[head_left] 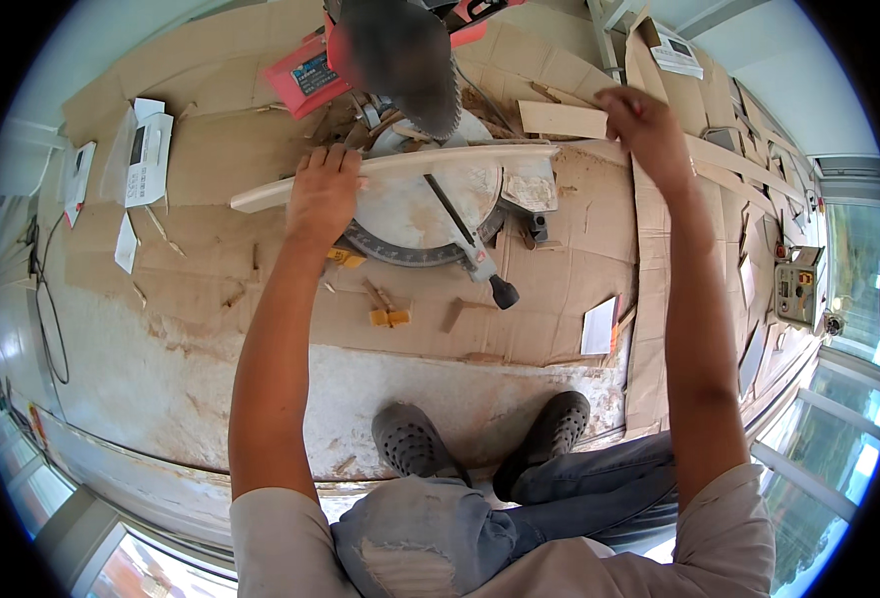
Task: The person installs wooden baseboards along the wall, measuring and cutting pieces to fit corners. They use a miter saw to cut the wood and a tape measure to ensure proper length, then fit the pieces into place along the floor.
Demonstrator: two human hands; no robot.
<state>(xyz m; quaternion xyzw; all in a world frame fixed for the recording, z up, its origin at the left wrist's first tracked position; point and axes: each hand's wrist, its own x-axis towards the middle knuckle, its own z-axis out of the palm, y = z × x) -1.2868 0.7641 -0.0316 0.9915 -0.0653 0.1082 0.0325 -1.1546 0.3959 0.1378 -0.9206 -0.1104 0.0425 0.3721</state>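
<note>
A long pale wood strip [420,159] lies across the round base [400,209] of a mitre saw. My left hand [325,194] grips the strip left of the blade, fingers wrapped over it. The toothed blade with its dark, blurred guard [390,65] hangs above the strip; the red saw body [300,80] is behind. My right hand [639,130] is raised to the right of the blade, fingers curled around something small and reddish that I cannot make out. It is near a short pale board [560,120]. The saw's black handle [503,291] sticks out toward me.
Cardboard sheets [580,279] cover much of the floor. White boxes [149,149] lie at the left, near a black cable [51,334]. A yellow tool [390,316] and wood scraps sit before the saw. Several wood pieces [749,179] and a control box [799,289] are at the right.
</note>
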